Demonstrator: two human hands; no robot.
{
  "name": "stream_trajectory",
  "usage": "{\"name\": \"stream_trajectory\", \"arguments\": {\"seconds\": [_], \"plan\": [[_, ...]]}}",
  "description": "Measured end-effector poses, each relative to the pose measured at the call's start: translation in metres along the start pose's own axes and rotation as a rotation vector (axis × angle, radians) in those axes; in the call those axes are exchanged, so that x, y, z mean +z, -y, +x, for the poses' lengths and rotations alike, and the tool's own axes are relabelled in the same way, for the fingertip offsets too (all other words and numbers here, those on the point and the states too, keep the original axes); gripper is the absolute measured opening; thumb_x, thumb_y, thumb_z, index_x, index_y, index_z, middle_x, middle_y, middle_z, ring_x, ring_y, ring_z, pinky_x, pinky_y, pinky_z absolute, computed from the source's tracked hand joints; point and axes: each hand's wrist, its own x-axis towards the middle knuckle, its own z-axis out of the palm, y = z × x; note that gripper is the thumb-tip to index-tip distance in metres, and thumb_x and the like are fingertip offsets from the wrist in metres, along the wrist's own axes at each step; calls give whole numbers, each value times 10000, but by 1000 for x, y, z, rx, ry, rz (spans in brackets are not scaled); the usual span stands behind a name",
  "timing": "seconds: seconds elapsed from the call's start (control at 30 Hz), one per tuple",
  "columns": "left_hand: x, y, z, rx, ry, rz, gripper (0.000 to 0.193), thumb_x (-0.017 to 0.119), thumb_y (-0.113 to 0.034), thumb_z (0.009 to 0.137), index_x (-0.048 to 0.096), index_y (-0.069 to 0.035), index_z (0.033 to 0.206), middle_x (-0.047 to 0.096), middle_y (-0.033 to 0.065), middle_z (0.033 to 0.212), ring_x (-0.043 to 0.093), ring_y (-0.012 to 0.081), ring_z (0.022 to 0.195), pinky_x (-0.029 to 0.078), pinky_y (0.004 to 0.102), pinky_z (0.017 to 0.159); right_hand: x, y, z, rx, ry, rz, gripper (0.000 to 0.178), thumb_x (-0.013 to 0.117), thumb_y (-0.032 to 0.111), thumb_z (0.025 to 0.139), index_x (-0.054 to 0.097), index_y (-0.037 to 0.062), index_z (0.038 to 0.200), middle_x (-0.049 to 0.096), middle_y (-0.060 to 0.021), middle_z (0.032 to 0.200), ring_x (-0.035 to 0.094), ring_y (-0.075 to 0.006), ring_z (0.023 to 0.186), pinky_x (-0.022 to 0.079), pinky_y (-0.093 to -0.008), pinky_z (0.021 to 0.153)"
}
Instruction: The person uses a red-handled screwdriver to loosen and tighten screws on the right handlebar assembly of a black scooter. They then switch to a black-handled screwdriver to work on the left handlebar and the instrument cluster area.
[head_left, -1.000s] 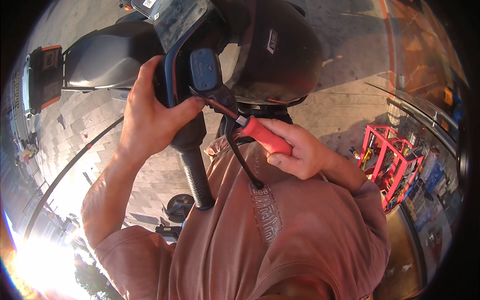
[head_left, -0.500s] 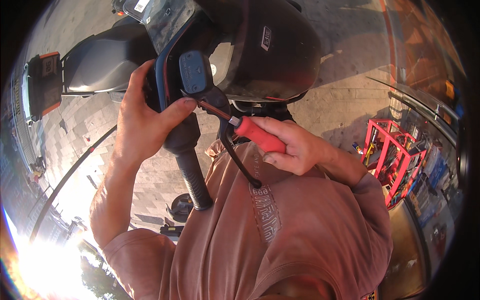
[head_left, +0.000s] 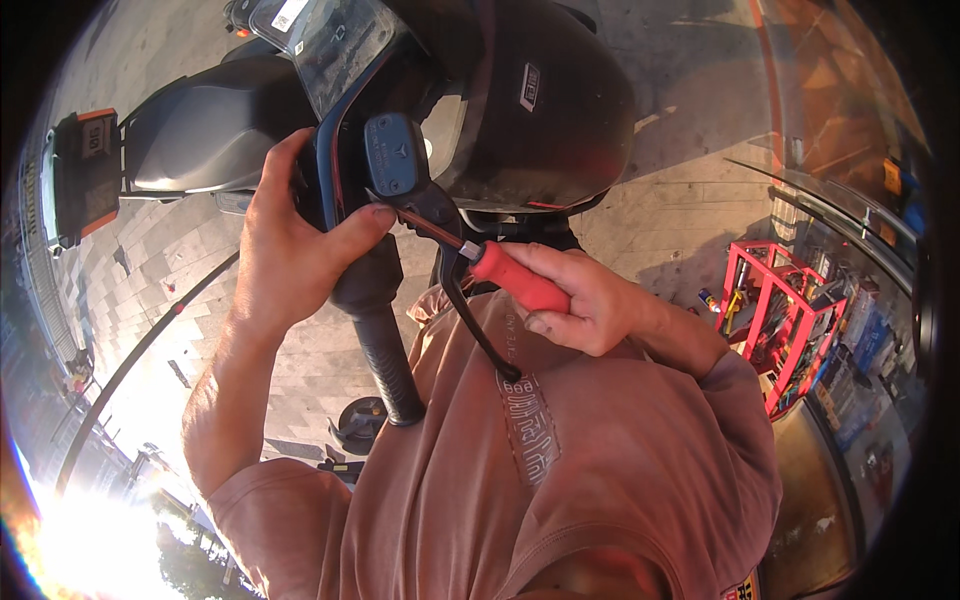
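A scooter's handlebar is in front of me, with a black ribbed grip [head_left: 385,360], a dark brake lever [head_left: 478,325] and a blue-grey reservoir cap [head_left: 393,155]. My left hand [head_left: 290,240] clasps the switch housing [head_left: 322,185] beside the cap, its fingers hidden behind it. The thumb lies beside the tip end of a screwdriver [head_left: 520,278]. My right hand [head_left: 590,305] is closed round this tool's red handle. The shaft points left, into the bracket just below the cap; my thumb and the bracket hide the tip.
The scooter's black front body [head_left: 530,110] and seat [head_left: 215,120] fill the far side. To the right stands a red-framed rack [head_left: 790,300] with tools. A dark cable [head_left: 140,345] curves past my left arm over paving [head_left: 300,385]. Strong sunlight glares at lower left.
The whole view has shifted slightly. Both hands keep their holds, and the screwdriver stays at nearly the same place below the cap.
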Motion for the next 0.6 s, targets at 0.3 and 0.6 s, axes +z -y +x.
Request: {"name": "stream_trajectory", "arguments": {"seconds": [0.3,0.6], "plan": [[0,-4,1,-78,34,-96,787,857,-224,717,431,12,1336,661,125,1067,631,164,966,523,313,862,-2,16,-2,34,-6,-25,674,608,37,811,383,-16,1444,614,-101,859,607,-233,733,484,-319,725],[-1,-9,5,-70,42,4,764,820,-190,697,432,14,1323,652,123,1030,628,170,935,527,320,840,1,33,-13,145,-40,-33,656,615,108,899,338,-51,1472,572,-21,913,524,-78,753,459,-244,697]]}}
